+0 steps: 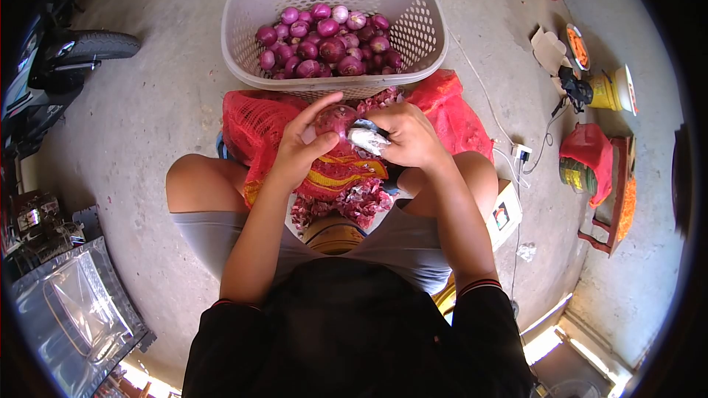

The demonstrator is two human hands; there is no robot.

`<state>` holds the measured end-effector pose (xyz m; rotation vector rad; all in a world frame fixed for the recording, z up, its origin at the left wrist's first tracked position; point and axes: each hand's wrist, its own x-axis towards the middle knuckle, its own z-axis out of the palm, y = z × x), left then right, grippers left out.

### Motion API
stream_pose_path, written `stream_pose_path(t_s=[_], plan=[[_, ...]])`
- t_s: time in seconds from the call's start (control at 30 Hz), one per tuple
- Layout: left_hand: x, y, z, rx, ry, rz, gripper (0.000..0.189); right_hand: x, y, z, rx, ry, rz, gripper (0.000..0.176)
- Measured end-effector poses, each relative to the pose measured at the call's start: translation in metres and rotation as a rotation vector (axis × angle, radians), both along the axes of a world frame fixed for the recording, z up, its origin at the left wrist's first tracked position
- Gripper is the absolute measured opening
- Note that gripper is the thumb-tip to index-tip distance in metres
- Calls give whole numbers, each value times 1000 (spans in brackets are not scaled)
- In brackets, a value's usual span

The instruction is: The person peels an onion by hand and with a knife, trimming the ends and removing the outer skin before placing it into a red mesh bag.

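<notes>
My left hand (304, 140) holds a red onion (335, 122) between thumb and fingers, above a red mesh sack (258, 129). Beside the onion, my right hand (407, 135) is closed round a tool with a white-wrapped part (368, 140); its blade cannot be made out. Loose purple onion skins (354, 203) lie on the sack and between my legs. Just beyond my hands stands a grey plastic basket (234, 44) with many purple onions (330, 49) in it.
At the left are a motorcycle wheel (99, 45) and metal machine parts. Along the right wall stand a yellow bucket (605, 92), a red cloth (590, 151) and a wooden stand (623, 169). A white cable and a socket (521, 152) lie near my right knee.
</notes>
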<state>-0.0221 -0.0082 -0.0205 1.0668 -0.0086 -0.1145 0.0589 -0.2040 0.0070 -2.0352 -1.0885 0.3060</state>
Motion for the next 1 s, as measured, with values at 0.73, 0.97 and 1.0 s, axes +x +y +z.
stream_pose_path(t_s=[0.73, 0.97, 1.0], plan=[[5, -3, -6, 153, -52, 137, 60, -14, 15, -3, 180, -5, -367, 51], [5, -6, -8, 142, -56, 164, 58, -19, 19, -6, 30, -183, -281, 57], [5, -6, -8, 146, -62, 169, 57, -20, 19, -5, 27, -198, -274, 57]])
